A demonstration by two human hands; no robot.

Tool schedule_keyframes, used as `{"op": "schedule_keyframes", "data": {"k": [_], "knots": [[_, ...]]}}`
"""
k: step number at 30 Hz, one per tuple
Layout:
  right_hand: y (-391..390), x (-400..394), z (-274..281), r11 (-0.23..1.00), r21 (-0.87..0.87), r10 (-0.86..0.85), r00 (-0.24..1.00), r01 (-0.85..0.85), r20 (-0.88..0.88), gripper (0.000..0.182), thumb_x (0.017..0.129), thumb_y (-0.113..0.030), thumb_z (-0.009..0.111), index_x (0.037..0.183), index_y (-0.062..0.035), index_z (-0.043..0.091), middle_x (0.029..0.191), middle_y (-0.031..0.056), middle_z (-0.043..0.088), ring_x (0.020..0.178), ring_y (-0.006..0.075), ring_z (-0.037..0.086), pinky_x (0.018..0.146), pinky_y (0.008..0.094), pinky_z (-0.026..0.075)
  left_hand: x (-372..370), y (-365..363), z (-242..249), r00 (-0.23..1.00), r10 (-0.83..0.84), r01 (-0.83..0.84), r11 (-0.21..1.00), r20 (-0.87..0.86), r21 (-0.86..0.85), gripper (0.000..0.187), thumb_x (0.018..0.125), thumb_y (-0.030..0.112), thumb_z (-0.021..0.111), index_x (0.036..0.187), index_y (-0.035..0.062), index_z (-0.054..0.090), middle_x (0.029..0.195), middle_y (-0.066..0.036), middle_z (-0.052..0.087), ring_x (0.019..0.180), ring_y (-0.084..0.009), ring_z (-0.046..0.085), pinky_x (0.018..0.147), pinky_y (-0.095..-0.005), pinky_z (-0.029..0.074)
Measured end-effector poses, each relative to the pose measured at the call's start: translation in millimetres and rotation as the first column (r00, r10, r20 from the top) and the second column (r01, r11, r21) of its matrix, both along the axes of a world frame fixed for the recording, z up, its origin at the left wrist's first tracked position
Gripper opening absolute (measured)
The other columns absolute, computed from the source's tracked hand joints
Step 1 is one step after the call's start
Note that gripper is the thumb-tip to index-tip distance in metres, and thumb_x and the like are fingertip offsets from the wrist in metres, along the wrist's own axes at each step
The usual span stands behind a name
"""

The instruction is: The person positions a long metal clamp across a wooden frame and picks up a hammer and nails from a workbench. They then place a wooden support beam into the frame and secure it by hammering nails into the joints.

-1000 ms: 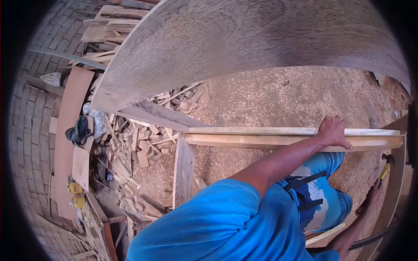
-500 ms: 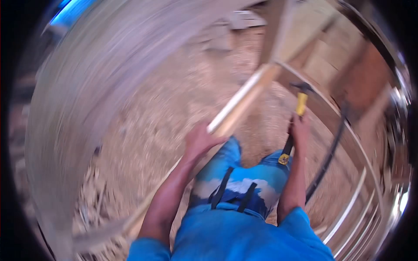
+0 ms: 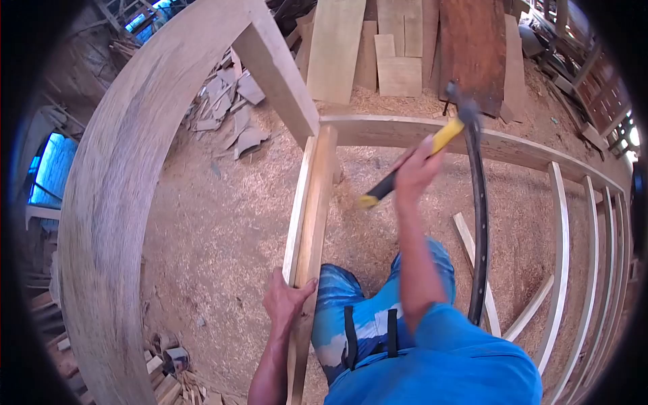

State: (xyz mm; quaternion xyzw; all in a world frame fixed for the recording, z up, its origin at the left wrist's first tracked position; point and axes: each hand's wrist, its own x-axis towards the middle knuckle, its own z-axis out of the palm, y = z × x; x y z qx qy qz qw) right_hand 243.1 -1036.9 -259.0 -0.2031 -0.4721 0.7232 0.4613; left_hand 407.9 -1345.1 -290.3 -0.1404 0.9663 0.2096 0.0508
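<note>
My left hand (image 3: 287,297) is wrapped around a long wooden rail (image 3: 310,212), thumb across its top, near my left leg. The rail's far end meets a wooden post (image 3: 277,74) and a crosswise board (image 3: 398,131) of a frame. In my right hand (image 3: 415,172) is a hammer (image 3: 445,135) with a yellow and black handle, grasped mid-handle. Its head is blurred and points away from me, in the air near the crosswise board. Just right of the hammer, a dark bar with a row of holes (image 3: 480,223) runs across that board.
A broad curved-looking plank (image 3: 108,223) stands along the left. Several slats (image 3: 560,256) run across the frame at the right. Wide boards (image 3: 337,47) lean at the back. Wood scraps (image 3: 233,108) and shavings cover the ground.
The view has turned and sharpened. My right hand has lifted the hammer and tilted it towards the crosswise board. My left hand keeps its hold on the rail.
</note>
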Motion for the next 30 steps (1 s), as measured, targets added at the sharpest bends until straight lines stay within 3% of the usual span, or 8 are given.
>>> {"op": "schedule_keyframes", "data": {"k": [2,4,8,15,17,19,29,30], "knots": [[-52,-58,-124,0.965,0.181,-0.233,0.939,0.191,0.252,0.033,0.108,-0.029,0.051,0.116,0.0029,0.054,0.072,0.0162,0.058,0.068,0.0350,0.065,0.064,0.0476,0.054,6,4,-4,1.000,0.004,-0.004,1.000,0.007,0.013,0.082,0.066,0.052,0.090,0.122,0.0010,0.059,0.114,-0.026,0.067,0.105,-0.0433,0.068,0.091,-0.0512,0.053],[-84,-79,-206,0.838,0.511,-0.090,0.876,-0.191,0.474,0.029,0.105,-0.031,0.059,0.109,-0.0020,0.055,0.073,0.0108,0.060,0.051,0.0231,0.060,0.046,0.0406,0.049,3,-2,-9,1.000,-0.019,0.019,1.000,-0.011,0.007,0.080,0.068,0.055,0.088,0.118,-0.0002,0.058,0.114,-0.024,0.064,0.105,-0.0444,0.066,0.089,-0.0528,0.052],[-36,-43,-144,0.802,-0.034,0.520,0.668,-0.597,0.532,0.029,0.107,-0.034,0.055,0.112,-0.0051,0.054,0.070,0.0074,0.058,0.046,0.0172,0.057,0.040,0.0352,0.047,4,-1,-8,0.999,-0.017,0.017,1.000,0.027,-0.009,0.082,0.067,0.054,0.090,0.119,-0.0006,0.058,0.115,-0.024,0.065,0.104,-0.0441,0.067,0.088,-0.0520,0.053],[-9,-24,-95,0.918,-0.389,0.045,0.995,-0.078,-0.092,0.032,0.109,-0.036,0.052,0.119,-0.0058,0.049,0.062,0.0004,0.049,0.044,0.0149,0.052,0.039,0.0321,0.045,-3,13,-2,1.000,-0.013,0.014,0.998,0.014,-0.062,0.078,0.067,0.048,0.091,0.119,0.0005,0.059,0.104,-0.024,0.071,0.097,-0.0408,0.071,0.086,-0.0494,0.055],[-64,-50,-141,0.952,-0.305,0.097,0.977,-0.036,0.188,0.031,0.108,-0.034,0.054,0.119,-0.0055,0.050,0.061,0.0002,0.049,0.043,0.0153,0.052,0.040,0.0323,0.045,-2,17,1,0.999,0.016,-0.014,0.998,0.034,-0.058,0.076,0.068,0.048,0.091,0.119,0.0007,0.059,0.104,-0.023,0.071,0.096,-0.0402,0.071,0.086,-0.0491,0.055],[-85,-51,-167,0.811,-0.140,0.565,0.697,-0.569,0.442,0.030,0.108,-0.033,0.055,0.118,-0.0051,0.050,0.060,0.0000,0.048,0.043,0.0157,0.051,0.041,0.0324,0.044,-1,17,2,0.996,0.042,-0.038,0.998,0.075,-0.056,0.076,0.068,0.047,0.091,0.119,0.0011,0.059,0.103,-0.023,0.071,0.095,-0.0395,0.072,0.085,-0.0487,0.055],[-66,-48,-175,0.930,-0.368,0.099,0.973,-0.016,0.209,0.027,0.105,-0.030,0.058,0.102,-0.0042,0.052,0.065,0.0094,0.059,0.049,0.0224,0.061,0.043,0.0394,0.049,-2,3,-25,0.998,-0.014,0.016,0.999,-0.064,0.036,0.073,0.073,0.051,0.088,0.116,-0.0003,0.060,0.104,-0.022,0.069,0.095,-0.0377,0.070,0.088,-0.0487,0.053],[-82,-49,-175,0.989,0.045,0.100,0.857,-0.142,0.506,0.033,0.103,-0.032,0.061,0.107,0.0006,0.059,0.071,0.0182,0.063,0.065,0.0342,0.068,0.060,0.0472,0.054,-3,4,-24,0.998,0.001,0.003,0.998,-0.066,0.062,0.071,0.074,0.051,0.088,0.116,-0.0002,0.061,0.103,-0.021,0.069,0.095,-0.0371,0.070,0.088,-0.0481,0.053]]}}
